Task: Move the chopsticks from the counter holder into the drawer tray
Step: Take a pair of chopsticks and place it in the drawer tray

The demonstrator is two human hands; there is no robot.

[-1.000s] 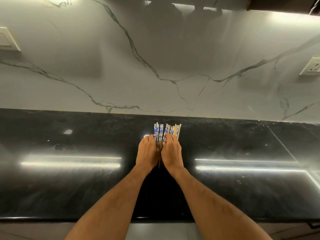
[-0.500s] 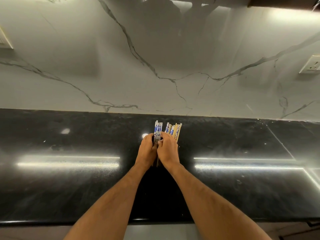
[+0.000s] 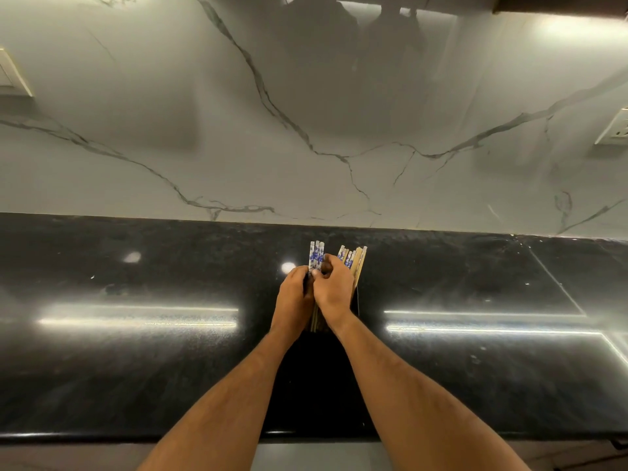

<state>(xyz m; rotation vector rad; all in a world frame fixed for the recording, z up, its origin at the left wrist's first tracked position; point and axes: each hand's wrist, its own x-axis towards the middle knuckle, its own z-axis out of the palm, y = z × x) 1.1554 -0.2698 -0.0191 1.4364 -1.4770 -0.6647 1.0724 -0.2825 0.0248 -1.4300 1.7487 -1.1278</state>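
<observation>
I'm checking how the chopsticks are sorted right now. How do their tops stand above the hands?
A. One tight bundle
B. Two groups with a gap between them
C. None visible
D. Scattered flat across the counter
B: a blue-patterned group rises above the left hand, and a second group fans out above the right hand, with a gap between.

Chopsticks [image 3: 316,255] now parted into two bunches, seemingly by both hands
</observation>
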